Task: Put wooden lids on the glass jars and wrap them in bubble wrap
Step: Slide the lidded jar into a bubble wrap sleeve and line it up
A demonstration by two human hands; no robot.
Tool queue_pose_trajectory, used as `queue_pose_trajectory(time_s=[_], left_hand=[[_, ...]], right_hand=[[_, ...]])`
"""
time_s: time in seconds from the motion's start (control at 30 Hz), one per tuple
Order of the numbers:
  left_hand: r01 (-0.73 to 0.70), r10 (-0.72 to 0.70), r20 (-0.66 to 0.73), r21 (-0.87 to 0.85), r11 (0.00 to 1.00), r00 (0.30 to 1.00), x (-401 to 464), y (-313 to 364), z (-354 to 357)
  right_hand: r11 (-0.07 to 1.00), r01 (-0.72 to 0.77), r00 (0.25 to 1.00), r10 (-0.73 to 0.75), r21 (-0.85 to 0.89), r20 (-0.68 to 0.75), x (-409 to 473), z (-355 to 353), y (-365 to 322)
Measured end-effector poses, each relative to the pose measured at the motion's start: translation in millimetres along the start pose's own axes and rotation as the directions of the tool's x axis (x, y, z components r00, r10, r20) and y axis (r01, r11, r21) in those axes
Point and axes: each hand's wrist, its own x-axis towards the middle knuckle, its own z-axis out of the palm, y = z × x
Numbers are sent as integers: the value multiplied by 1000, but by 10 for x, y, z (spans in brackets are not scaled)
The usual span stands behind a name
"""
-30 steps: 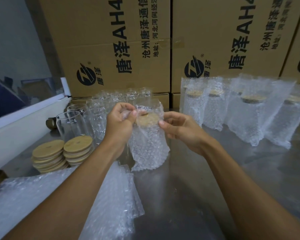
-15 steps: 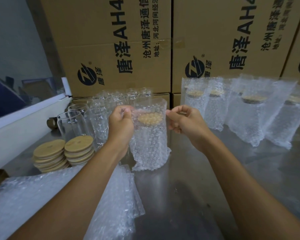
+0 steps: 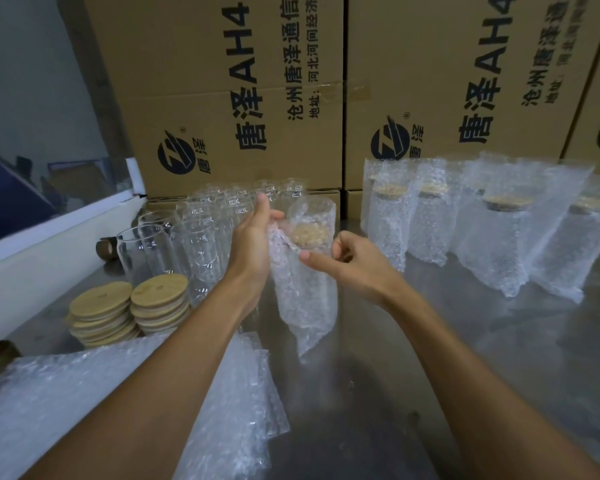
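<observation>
Two hands meet at the wrapped jar (image 3: 305, 271) standing mid-desk. I see my left hand (image 3: 253, 244) pressed against the jar's left side with fingers fairly straight, the bubble wrap (image 3: 309, 306) bunched under the palm. My right hand (image 3: 354, 265) has its fingers curled, thumb and forefinger touching the wrap just below the wooden lid (image 3: 309, 233); whether it truly pinches the film I cannot tell. Left of the jar stand bare glass jars (image 3: 187, 244), and nearer on the left sit two stacks of wooden lids (image 3: 129, 306). Loose bubble wrap sheets (image 3: 118, 403) lie near me on the desk (image 3: 430, 358). Far right, finished wrapped jars (image 3: 499, 230) stand before cardboard boxes (image 3: 243, 91).
</observation>
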Motion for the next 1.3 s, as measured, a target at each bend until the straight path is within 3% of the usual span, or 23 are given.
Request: queue_pose_trajectory(time_s=[0.17,0.37,0.47,0.6,0.8,0.93,1.03,1.1,1.23,1.3], left_hand=[[-39,39,-18,-1,999,999,-28,-4,-16],[-52,58,57,-88,995,997,-57,27,9],[-74,79,34,-124,990,996,-69,1,-11],[-26,25,-57,-15,1000,998,-42,-96,-24],[116,-109,79,-85,990,991,-41,-126,-55],[63,-61,48,-42,997,997,-41,-102,-51],[4,-6,-44,-32,999,999,-21,-89,-50],[-22,18,-105,-33,999,994,-21,-100,-49],[-28,29,-212,7,1000,977,-11,-163,-71],[-16,18,-253,13,1000,967,-1,-186,-83]], right_hand=[[999,-10,999,12,38,-40,-6,31,53],[981,104,986,-124,166,115,-18,107,-1],[977,46,998,-55,207,36,-24,105,-6],[963,88,995,-99,255,29,-22,51,-50],[955,154,988,-157,252,-8,-32,-18,-147],[965,212,972,-191,152,-137,-3,-44,-210],[963,193,970,-160,187,-181,-14,-69,-254],[977,119,990,-103,175,-98,-45,-114,-240],[983,23,955,-76,182,287,-76,-125,-138],[987,14,945,-65,159,320,-50,-54,-47]])
